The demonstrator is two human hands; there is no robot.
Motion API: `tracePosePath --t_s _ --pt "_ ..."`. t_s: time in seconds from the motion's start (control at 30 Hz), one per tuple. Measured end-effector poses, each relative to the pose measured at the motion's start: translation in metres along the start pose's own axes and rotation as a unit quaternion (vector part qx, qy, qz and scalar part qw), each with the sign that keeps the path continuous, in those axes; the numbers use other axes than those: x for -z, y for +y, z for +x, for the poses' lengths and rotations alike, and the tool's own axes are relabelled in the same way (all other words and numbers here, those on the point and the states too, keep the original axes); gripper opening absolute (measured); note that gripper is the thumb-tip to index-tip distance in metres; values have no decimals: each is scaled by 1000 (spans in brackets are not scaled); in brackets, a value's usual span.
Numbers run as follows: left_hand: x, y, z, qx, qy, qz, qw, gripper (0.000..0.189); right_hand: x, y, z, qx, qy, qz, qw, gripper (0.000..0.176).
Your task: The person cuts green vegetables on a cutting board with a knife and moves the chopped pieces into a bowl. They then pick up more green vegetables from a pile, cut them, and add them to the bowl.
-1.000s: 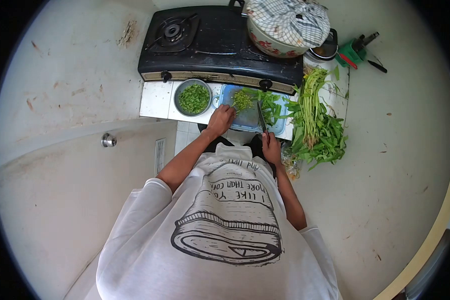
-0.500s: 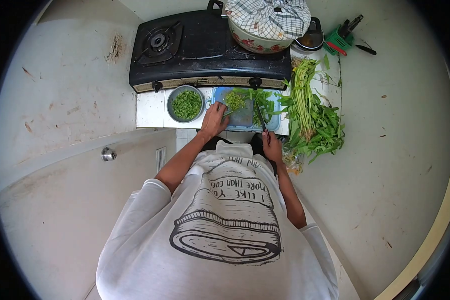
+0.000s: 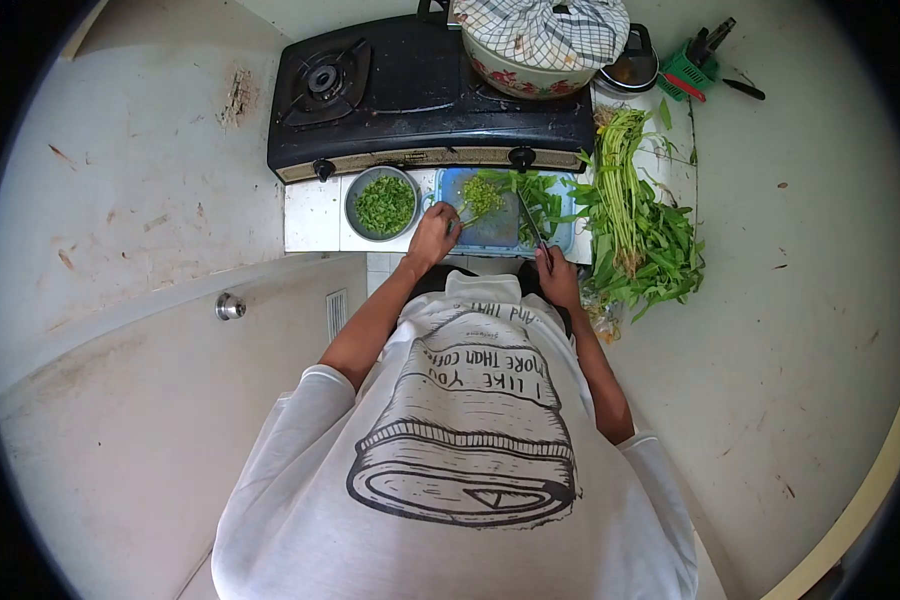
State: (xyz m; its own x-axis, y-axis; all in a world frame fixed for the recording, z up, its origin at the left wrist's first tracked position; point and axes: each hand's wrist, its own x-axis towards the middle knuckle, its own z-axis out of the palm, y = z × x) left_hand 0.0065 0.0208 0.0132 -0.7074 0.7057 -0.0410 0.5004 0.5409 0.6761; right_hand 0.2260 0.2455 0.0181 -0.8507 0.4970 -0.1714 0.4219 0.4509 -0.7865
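My right hand (image 3: pixel 559 278) is closed round the handle of a knife (image 3: pixel 534 225), whose blade slants up and left over a blue tray (image 3: pixel 497 246). Leafy greens (image 3: pixel 542 200) lie under and beside the blade. At the tray's left edge, my left hand (image 3: pixel 435 235) has its fingers pinched on thin green stems (image 3: pixel 467 223), mostly hidden by the fingers. Just beyond those fingers sits a small heap of chopped stems (image 3: pixel 482 196) on the tray. A grey bowl (image 3: pixel 351 216) full of chopped greens (image 3: pixel 384 205) stands left of the tray, near my left hand.
Behind the tray is a black gas stove (image 3: pixel 400 125), bearing a flowered pot (image 3: pixel 530 80) wrapped with a checked cloth (image 3: pixel 545 30). A bundle of long-stemmed greens (image 3: pixel 630 215) lies at the right. Farther back are a lidded pan (image 3: pixel 630 72) and a green basket (image 3: pixel 688 72) with utensils.
The whole view has shifted slightly, so the counter appears farther right and higher. My left hand has drawn a little left relative to the tray. The knife stays in my right hand.
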Motion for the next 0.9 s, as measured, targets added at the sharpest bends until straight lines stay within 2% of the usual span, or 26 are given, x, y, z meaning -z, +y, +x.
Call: tracePosePath --t_s 0.17,0.2,0.3,0.47,0.63,0.73,0.9 --pt "-3 3 -11 4 0 24 1000 19 22 -2 -7 34 -13 -12 999 34" --pt "-3 5 -13 19 -6 17 1000 23 27 0 -8 18 -38 16 999 32" --pt "-10 11 -17 8 59 17 998 20 45 10 -16 43 -45 -15 998 29" --pt "-15 25 -20 52 94 24 994 42 61 22 -24 53 -93 -3 994 30" --pt "-23 24 -29 41 88 74 993 36 53 30 -14 66 -173 -72 980 32" --pt "-21 28 -32 17 85 80 993 31 40 22 -6 104 -141 -90 980 29" --pt "-16 18 -30 5 29 107 994 25 22 -16 -2 58 -129 -106 984 28"
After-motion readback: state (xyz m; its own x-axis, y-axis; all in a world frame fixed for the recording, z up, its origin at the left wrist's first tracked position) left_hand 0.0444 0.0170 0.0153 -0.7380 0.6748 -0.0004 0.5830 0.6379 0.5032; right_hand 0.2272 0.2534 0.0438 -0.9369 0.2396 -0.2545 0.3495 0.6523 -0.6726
